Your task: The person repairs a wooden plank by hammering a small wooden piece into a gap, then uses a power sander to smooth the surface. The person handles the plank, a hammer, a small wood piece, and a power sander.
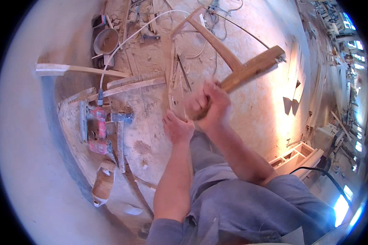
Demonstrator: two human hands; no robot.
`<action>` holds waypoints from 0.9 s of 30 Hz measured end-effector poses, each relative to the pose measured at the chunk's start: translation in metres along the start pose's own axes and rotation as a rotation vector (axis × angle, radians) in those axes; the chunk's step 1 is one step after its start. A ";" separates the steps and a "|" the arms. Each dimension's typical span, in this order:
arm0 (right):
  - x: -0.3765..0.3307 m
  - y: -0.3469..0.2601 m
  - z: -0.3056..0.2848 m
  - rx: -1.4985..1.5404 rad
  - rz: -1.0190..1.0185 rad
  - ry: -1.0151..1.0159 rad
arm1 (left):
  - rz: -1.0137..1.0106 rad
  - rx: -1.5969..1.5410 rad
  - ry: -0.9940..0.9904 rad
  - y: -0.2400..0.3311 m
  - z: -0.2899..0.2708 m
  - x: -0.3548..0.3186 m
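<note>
My right hand [210, 102] is closed around the lower end of a wooden frame saw's [216, 45] end arm. The saw's middle bar runs up and away to a second arm, and a thin tension rod spans its far side. A dark narrow strip, seemingly its blade, shows near the wood. My left hand [178, 127] grips the near end of a narrow wooden piece [176, 96] that stretches away from me. The two hands are close together, the right one slightly blurred. Where the blade meets the wood cannot be made out.
A red power tool [100, 124] on a pale cable lies at left, by a wooden hand plane [103, 183]. A round pan [106, 41] sits at the far left among scraps and dust. Boards [292, 77] and a wooden frame [298, 155] stand to the right.
</note>
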State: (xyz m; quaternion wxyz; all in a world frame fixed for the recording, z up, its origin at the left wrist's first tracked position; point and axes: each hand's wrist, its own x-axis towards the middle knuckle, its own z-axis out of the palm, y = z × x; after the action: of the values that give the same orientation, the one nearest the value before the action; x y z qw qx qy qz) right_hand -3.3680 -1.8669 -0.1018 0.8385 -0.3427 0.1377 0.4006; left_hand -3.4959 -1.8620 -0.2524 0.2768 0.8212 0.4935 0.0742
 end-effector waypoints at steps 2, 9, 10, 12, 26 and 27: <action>-0.015 0.002 -0.002 -0.042 -0.004 -0.064 | -0.021 0.009 -0.012 -0.010 0.006 -0.001; -0.027 0.015 0.003 -0.043 -0.035 -0.055 | 0.023 0.033 -0.086 -0.016 0.017 -0.007; -0.028 0.014 0.008 -0.143 -0.062 -0.068 | 0.050 0.048 -0.089 -0.021 0.018 -0.006; -0.041 0.008 -0.002 -0.106 -0.067 -0.111 | 0.101 0.080 -0.094 -0.031 0.022 -0.002; -0.043 0.026 -0.026 0.072 -0.120 -0.128 | 0.025 0.079 -0.086 -0.020 0.016 0.000; -0.045 0.025 -0.024 0.085 -0.132 -0.125 | 0.046 0.090 -0.113 -0.030 0.020 -0.004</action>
State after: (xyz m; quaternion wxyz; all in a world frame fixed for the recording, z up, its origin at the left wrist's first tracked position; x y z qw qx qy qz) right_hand -3.4150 -1.8981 -0.1082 0.8838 -0.2892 0.0792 0.3590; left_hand -3.5134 -1.8622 -0.2840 0.2654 0.8468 0.4609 0.0120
